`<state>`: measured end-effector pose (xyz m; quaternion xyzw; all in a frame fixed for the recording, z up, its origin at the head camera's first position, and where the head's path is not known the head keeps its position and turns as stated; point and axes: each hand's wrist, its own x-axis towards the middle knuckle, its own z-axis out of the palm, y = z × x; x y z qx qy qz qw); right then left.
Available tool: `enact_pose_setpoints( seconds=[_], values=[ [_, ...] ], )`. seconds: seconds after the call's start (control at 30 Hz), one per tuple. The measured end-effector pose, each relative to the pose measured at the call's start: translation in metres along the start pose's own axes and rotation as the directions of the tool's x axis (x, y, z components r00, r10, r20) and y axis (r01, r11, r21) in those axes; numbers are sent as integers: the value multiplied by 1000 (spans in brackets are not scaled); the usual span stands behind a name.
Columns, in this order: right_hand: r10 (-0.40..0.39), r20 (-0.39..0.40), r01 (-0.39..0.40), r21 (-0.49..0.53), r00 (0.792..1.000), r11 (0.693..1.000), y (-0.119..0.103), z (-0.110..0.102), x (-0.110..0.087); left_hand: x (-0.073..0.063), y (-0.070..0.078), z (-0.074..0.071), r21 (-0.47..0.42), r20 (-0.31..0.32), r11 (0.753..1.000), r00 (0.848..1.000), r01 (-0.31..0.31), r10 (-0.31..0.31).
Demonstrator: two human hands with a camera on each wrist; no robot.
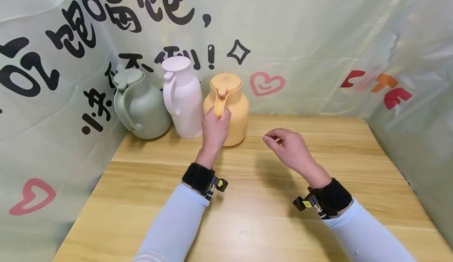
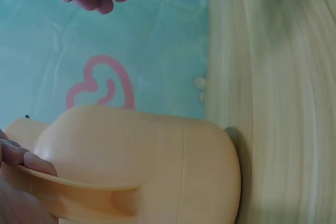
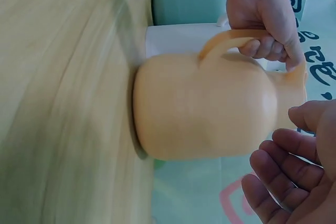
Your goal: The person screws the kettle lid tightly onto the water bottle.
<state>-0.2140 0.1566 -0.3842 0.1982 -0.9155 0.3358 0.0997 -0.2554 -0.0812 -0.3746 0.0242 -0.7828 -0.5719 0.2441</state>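
An orange thermos jug [image 1: 236, 114] with a round lid stands upright toward the back of the wooden table. My left hand [image 1: 215, 130] grips its handle [image 3: 223, 43], fingers wrapped around the upper part. In the right wrist view the curled fingers [image 3: 268, 48] of that hand show inside the handle loop. My right hand [image 1: 291, 148] hovers to the right of the jug, above the table, holding nothing. Its fingers [image 3: 281, 174] are loosely bent, with the thumb apart from them, close to the jug's neck in the right wrist view.
A white thermos jug [image 1: 187, 104] stands just left of the orange one. Farther left is a squat green thermos jug [image 1: 150, 110]. A printed cloth backdrop [image 1: 311, 49] rises behind and on both sides of the wooden table [image 1: 244, 211].
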Motion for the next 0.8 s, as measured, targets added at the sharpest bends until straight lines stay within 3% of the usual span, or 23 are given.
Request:
enact_pose_setpoints(
  seconds=[0.57, 0.8],
  values=[
    [38, 65, -38, 1, 997, 999, 16, 11, -10, 14, -4, 11, 57, -40, 998, 999, -17, 19],
    [58, 90, -59, 11, 994, 998, 22, 14, -14, 17, -7, 9, 63, -29, 998, 999, 21, -19]
  ],
)
